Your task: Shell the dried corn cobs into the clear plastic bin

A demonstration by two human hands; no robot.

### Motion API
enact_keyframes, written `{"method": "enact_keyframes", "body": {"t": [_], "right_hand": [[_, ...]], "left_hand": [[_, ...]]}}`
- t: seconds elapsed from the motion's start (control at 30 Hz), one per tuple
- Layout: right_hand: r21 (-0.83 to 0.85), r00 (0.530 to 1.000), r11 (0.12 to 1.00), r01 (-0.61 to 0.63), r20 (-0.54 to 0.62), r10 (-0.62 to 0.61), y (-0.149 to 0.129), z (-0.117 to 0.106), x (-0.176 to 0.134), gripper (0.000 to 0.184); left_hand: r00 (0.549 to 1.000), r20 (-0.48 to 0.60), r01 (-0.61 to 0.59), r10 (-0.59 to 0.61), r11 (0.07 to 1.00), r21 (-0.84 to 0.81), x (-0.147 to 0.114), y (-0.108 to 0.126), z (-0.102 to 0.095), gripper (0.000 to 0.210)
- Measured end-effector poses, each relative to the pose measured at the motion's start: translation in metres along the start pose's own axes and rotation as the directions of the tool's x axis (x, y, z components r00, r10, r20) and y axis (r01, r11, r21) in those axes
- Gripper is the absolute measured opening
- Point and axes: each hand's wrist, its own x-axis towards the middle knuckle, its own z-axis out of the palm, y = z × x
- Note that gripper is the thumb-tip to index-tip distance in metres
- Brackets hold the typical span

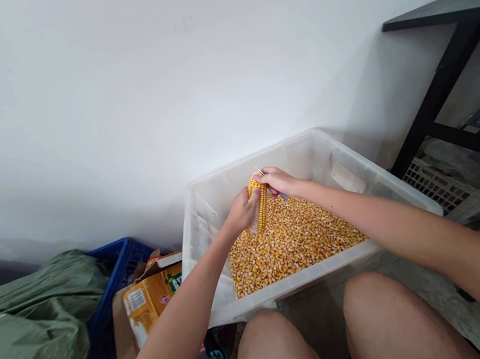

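My left hand is closed around an ear of corn, held tilted over the bin. Rows of yellow kernels cover its right side, while a paler strip shows on its lower left side. At the upper end of the ear, my right hand is closed on a thin metal tool. Only the tool's slim tip and a bit of its grey other end show; its exact kind is hidden by the fingers. Loose corn kernels lie heaped below both hands in a translucent plastic bin.
A white wall rises behind the bin. To the left are a printed cardboard box, a blue crate and a green sack. A black-framed table stands at right, above a beige plastic basket. My knees are close to the bin's near side.
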Motion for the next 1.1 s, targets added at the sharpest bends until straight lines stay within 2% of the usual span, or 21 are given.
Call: {"method": "enact_keyframes", "body": {"t": [0.2,0.37,0.63,0.8,0.97,1.1], "right_hand": [[0.016,1.0,1.0,0.025,0.0,-0.025,0.003,-0.002,0.002,0.018],[-0.015,0.999,0.999,0.032,0.008,-0.032,0.0,-0.004,0.0,0.02],[-0.045,0.998,0.996,0.07,0.007,-0.07,0.01,-0.004,0.009,0.021],[-0.12,0.996,0.989,0.088,-0.015,-0.091,0.01,-0.004,0.009,0.023],[-0.171,0.993,0.983,0.075,-0.073,-0.088,0.009,-0.007,0.009,0.028],[-0.2,0.99,0.978,0.054,-0.115,-0.078,0.008,-0.008,0.009,0.029]], "left_hand": [[0.993,0.072,0.105,-0.096,0.984,-0.14,0.001,-0.003,-0.002,0.048],[0.992,0.113,0.073,-0.047,0.97,-0.231,0.0,-0.004,-0.004,0.049],[0.996,0.086,0.008,-0.009,1.0,0.004,0.003,-0.005,-0.007,0.049],[0.997,0.059,-0.052,0.04,0.976,0.21,0.002,-0.001,-0.015,0.044],[0.994,0.068,-0.1,0.087,0.971,0.217,-0.002,0.006,-0.02,0.031],[0.986,-0.105,-0.097,0.126,0.964,0.248,-0.004,0.008,-0.018,0.034]]}}
